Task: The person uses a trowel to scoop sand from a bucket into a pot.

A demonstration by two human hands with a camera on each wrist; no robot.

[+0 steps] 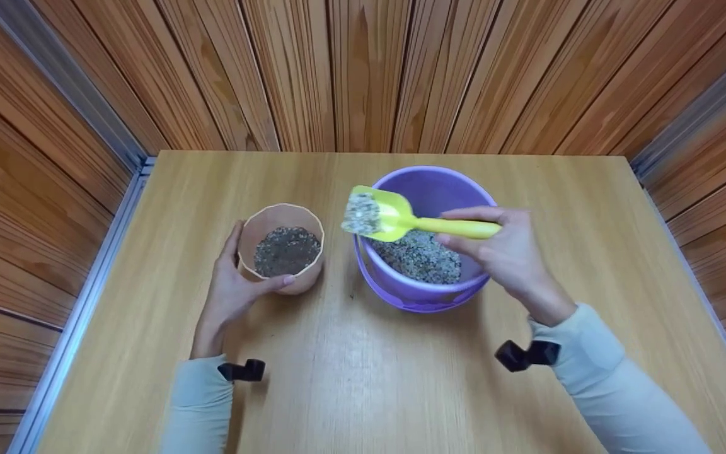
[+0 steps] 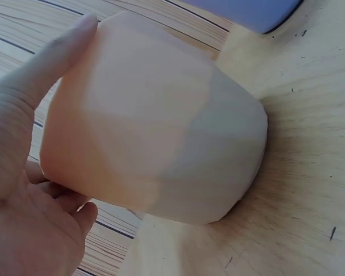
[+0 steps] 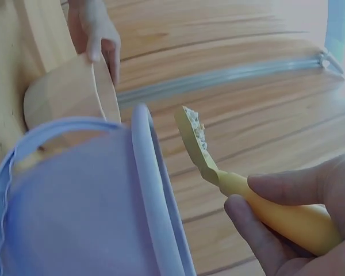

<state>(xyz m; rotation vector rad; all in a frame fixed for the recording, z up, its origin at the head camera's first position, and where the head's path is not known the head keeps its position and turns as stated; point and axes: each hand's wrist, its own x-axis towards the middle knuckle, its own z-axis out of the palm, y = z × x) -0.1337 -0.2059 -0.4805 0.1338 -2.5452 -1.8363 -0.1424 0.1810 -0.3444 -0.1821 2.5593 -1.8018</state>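
Observation:
My right hand (image 1: 495, 246) grips the handle of a yellow toy shovel (image 1: 394, 214), its scoop loaded with pale grey gravel (image 1: 362, 214). The shovel is raised above a purple bucket (image 1: 429, 183), the scoop reaching past the bucket's left rim. More gravel (image 1: 423, 258) lies inside the bucket. To the left, a peach-coloured faceted pot (image 1: 297, 285) stands on the table, partly filled with dark soil and grit (image 1: 287, 251). My left hand (image 1: 237, 284) holds this pot round its left side, thumb at the near rim. In the right wrist view the shovel (image 3: 270, 210) is pinched between thumb and fingers.
The wooden table (image 1: 350, 378) carries a few dark crumbs between pot and bucket. The bucket's purple handle (image 1: 394, 296) hangs down its near side. Wood-plank walls (image 1: 363, 75) enclose the back and both sides, with metal rails (image 1: 79, 315) along the table's sides.

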